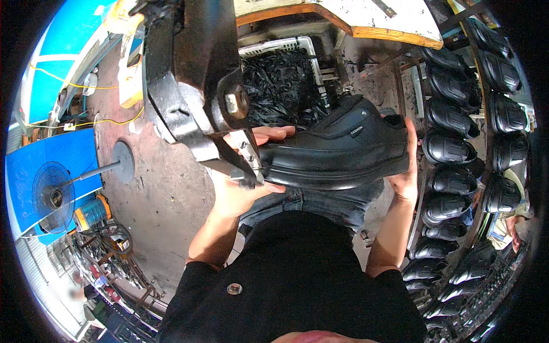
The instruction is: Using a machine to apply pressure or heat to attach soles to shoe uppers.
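A black shoe [337,151] lies sideways between my two hands, its toe end toward the left and its heel toward the right. My right hand [409,163] wraps round the heel end. My left hand [237,186] is at the toe end, with fingers above and below it; the machine head hides part of this hand. That dark metal machine head [189,74] comes down from the top, and its small bright metal block [250,154] sits right in front of the shoe's toe. Whether the block touches the shoe, I cannot tell.
Beyond the shoe stands a white crate [311,51] full of black strips [280,83]. Racks of black shoes [449,146] line the right side. At the left are a standing fan [54,197] and blue panels [86,151]. A white-topped table [394,23] is at the top.
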A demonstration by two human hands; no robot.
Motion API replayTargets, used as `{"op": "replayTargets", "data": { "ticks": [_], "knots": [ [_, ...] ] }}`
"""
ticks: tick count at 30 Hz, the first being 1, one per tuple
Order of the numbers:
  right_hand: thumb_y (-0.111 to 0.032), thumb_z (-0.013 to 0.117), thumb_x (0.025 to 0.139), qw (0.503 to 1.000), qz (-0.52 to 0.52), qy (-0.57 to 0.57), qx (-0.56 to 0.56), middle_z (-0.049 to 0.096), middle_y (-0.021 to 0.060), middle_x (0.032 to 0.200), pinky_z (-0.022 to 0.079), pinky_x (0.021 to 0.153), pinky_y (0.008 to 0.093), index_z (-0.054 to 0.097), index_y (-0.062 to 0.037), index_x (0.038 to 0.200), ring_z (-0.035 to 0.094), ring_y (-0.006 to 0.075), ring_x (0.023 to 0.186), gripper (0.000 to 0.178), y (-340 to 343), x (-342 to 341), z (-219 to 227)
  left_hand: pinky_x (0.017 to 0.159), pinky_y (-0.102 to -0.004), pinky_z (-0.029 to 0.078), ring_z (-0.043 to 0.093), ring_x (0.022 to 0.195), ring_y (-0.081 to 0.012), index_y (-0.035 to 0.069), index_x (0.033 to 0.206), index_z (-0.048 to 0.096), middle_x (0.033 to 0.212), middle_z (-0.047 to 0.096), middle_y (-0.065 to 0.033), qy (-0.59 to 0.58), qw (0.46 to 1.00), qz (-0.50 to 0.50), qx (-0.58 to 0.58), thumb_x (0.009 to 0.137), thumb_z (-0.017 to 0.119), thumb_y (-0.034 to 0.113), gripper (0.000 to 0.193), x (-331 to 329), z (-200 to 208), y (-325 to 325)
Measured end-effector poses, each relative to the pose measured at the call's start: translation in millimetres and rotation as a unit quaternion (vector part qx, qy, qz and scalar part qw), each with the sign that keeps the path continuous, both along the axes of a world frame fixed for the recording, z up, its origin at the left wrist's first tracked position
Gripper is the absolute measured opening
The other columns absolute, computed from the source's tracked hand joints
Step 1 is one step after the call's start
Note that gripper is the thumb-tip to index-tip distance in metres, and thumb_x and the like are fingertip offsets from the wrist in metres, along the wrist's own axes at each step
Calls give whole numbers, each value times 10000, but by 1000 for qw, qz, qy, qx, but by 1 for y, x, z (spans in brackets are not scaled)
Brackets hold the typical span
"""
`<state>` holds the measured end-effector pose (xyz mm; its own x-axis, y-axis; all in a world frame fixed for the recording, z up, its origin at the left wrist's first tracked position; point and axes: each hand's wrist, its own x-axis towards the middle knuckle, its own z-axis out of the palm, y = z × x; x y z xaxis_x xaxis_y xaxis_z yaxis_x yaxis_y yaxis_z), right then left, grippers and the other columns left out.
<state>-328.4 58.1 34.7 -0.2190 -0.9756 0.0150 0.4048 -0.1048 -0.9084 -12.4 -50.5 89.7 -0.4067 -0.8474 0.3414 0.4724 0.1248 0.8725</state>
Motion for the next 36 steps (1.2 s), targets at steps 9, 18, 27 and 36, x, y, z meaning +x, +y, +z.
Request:
{"op": "replayTargets", "data": {
  "ticks": [9, 18, 27, 36],
  "knots": [
    [48, 737, 533, 991, -10, 130, 18, 495, 227, 1504, 393, 1183, 421, 223, -16, 1621, 524, 325, 1367, 1205, -12, 1, 51, 1050, -478, 504, 619, 1251, -340, -3, 1333, 503, 1289, 650, -191, 84, 973, 55, 206, 670, 942, 33, 796, 13, -9, 11],
    [-187, 931, 659, 902, 131, 412, 18, 411, 153, 1607, 261, 1241, 445, 386, -29, 1562, 370, 310, 1494, 1066, -31, 53, 23, 1059, -355, 484, 618, 1225, -222, 27, 1386, 440, 1304, 655, -162, -81, 991, 57, 91, 688, 948, 43, 864, 27, -5, 6],
    [-103, 824, 771, 919, 91, 381, -49, 617, 154, 1382, 450, 1099, 444, 541, -46, 1396, 590, 350, 1275, 689, -52, 133, 58, 1043, -390, 493, 653, 1174, -241, 29, 1373, 472, 1278, 672, -135, -200, 973, 64, -100, 684, 971, 141, 858, 8, 22, -11],
    [-5, 800, 702, 939, 1, 321, -122, 631, 155, 1348, 472, 1078, 438, 589, -57, 1306, 597, 350, 1262, 642, -62, 144, 60, 1008, -434, 464, 660, 1107, -254, 11, 1150, 679, 1117, 732, -131, -309, 945, 36, -103, 610, 989, 247, 667, 31, 19, -21]
  ]
}}
